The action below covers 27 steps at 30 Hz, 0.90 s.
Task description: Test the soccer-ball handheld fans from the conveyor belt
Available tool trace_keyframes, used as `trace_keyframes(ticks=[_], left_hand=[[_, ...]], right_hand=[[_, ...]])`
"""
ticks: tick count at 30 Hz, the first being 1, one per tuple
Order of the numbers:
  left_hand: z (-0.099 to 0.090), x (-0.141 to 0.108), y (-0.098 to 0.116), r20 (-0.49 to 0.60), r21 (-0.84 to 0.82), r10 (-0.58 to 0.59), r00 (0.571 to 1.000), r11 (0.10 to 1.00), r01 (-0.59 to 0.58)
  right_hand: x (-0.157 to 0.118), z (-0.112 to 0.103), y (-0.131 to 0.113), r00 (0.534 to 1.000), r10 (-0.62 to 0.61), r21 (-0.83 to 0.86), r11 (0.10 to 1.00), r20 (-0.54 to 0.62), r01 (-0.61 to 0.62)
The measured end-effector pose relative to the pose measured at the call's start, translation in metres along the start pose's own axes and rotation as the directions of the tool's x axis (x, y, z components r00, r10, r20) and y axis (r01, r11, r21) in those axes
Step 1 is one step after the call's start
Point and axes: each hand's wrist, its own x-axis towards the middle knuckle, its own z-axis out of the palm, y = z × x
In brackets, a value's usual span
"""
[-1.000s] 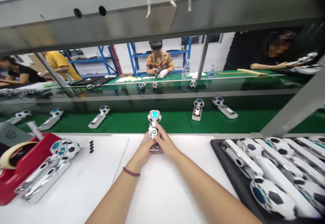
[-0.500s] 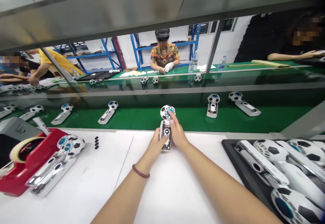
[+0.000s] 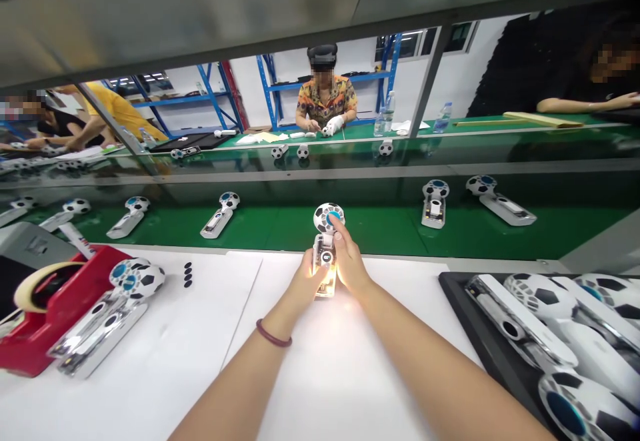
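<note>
Both hands, left hand [image 3: 305, 282] and right hand [image 3: 349, 262], grasp the white football-headed handheld fan [image 3: 325, 252] at the white table's [image 3: 150, 367] far edge; its base lamp now glows, unlit a moment ago, so the unit powers up.

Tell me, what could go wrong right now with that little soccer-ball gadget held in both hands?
The gadget is held at the far edge of the white table, right beside the green belt; if it slipped from the left hand and right hand, it might land among the passing units. The right fingertip presses near the ball-shaped head, which might strain it. A bright light glows at the lower end, so glare could hide small flaws.
</note>
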Motion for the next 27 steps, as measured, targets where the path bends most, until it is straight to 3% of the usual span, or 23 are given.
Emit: trace_keyframes(ticks=[9,20,27], left_hand=[[-0.0032,0.0018,-0.0055,0.035,-0.002,0.007,0.999,1.0,-0.007],[-0.0029,-0.0002,-0.0012,0.016,0.011,0.047,0.999,0.999,-0.047],[-0.0052,0.0053,-0.0044,0.047,-0.103,0.016,0.999,0.995,-0.011]], right_hand=[[-0.0006,-0.0012,0.0,0.999,0.037,0.011,0.999,0.012,-0.037],[0.0001,-0.0034,-0.0026,0.999,-0.053,-0.102,0.993,0.009,0.053],[0.0013,-0.0004,-0.003,0.999,0.032,-0.159,0.987,0.035,-0.026]])
